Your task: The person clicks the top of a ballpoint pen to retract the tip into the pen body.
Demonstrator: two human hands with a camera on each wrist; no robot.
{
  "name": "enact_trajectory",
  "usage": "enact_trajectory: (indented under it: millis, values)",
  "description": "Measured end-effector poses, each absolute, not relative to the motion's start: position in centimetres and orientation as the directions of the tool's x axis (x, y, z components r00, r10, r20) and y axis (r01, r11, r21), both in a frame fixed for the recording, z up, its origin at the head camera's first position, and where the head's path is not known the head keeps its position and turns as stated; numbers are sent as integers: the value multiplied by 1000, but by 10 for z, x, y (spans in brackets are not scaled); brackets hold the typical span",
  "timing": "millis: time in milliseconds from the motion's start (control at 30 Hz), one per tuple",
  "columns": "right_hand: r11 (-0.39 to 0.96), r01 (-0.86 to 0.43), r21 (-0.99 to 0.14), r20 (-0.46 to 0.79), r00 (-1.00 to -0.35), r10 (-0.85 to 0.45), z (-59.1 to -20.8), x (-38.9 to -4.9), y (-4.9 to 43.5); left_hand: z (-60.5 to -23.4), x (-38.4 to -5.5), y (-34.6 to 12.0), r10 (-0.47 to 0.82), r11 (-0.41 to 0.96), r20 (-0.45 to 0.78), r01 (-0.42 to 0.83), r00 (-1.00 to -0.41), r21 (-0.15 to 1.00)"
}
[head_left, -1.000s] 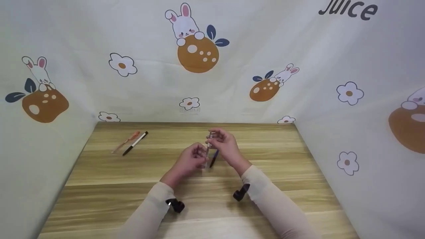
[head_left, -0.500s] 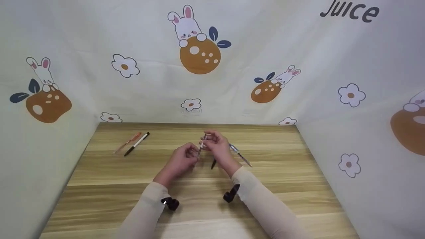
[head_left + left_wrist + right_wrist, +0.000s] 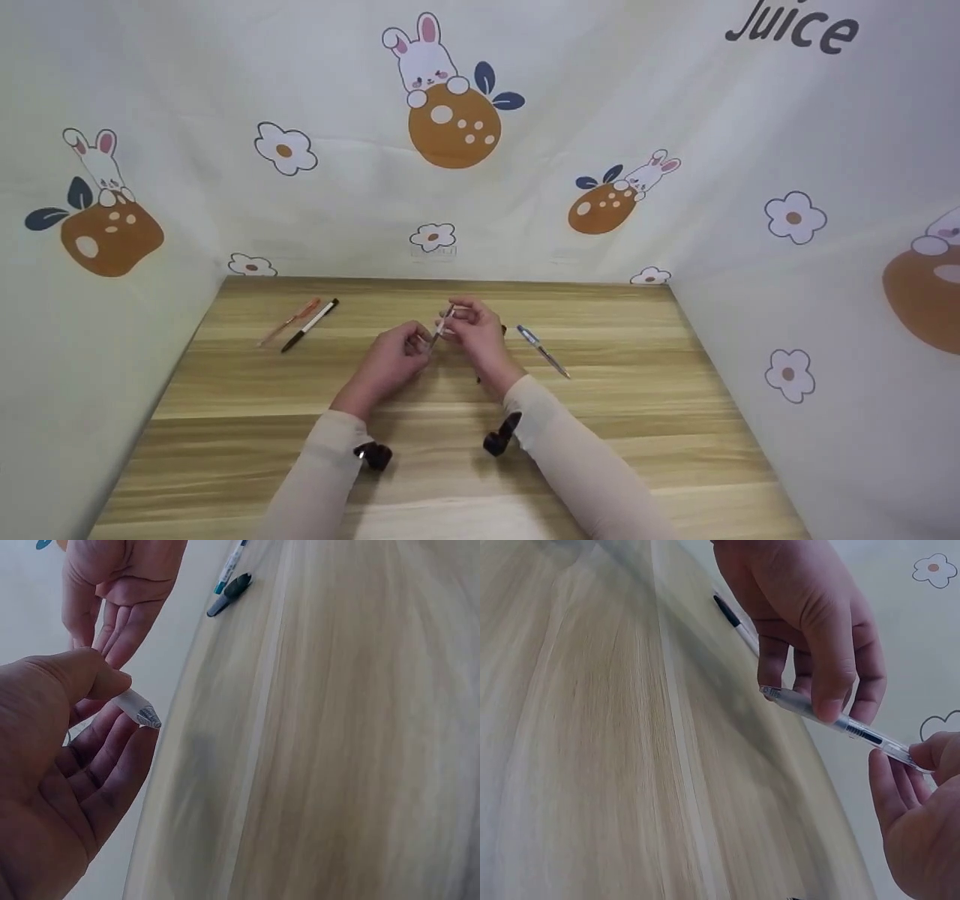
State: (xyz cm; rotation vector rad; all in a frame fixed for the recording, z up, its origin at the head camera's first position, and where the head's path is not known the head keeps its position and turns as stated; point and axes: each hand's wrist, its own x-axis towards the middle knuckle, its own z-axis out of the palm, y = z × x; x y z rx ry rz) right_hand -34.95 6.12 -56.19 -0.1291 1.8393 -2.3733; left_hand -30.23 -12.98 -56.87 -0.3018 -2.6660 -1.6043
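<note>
A clear ballpoint pen with a whitish grip section is held in the air between the two hands. My left hand pinches it near the tip end, thumb on top; in the left wrist view the conical pen tip pokes out past the thumb. My right hand pinches the opposite, see-through end between thumb and fingers, as the right wrist view shows. A dark pen lies on the table mostly hidden beneath the right hand. Just right of that hand lies a clear pen with a blue end.
On the left part of the wood-grain table, an orange pen and a black-and-white pen lie side by side. Cream cloth walls printed with rabbits and oranges enclose the back and sides.
Both hands have shifted left with the pen, which is now more slanted. The blue-ended pen, covered by the right hand and arm a second ago, is now uncovered.
</note>
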Motion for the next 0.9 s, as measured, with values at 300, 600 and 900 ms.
enact_trajectory:
  millis: [300,600,900]
  values:
    - [-329,70,-942,-28,-991,-132,-568,-352,42,-569,-305,-146,119,527,100,148,-988,837]
    - [-342,127,-931,-101,-991,-93,-572,-355,26,-566,-304,-159,86,568,84,117,-993,815]
    - [-392,138,-910,-114,-990,-84,-578,-358,8,-567,-303,-174,77,607,88,117,-993,786]
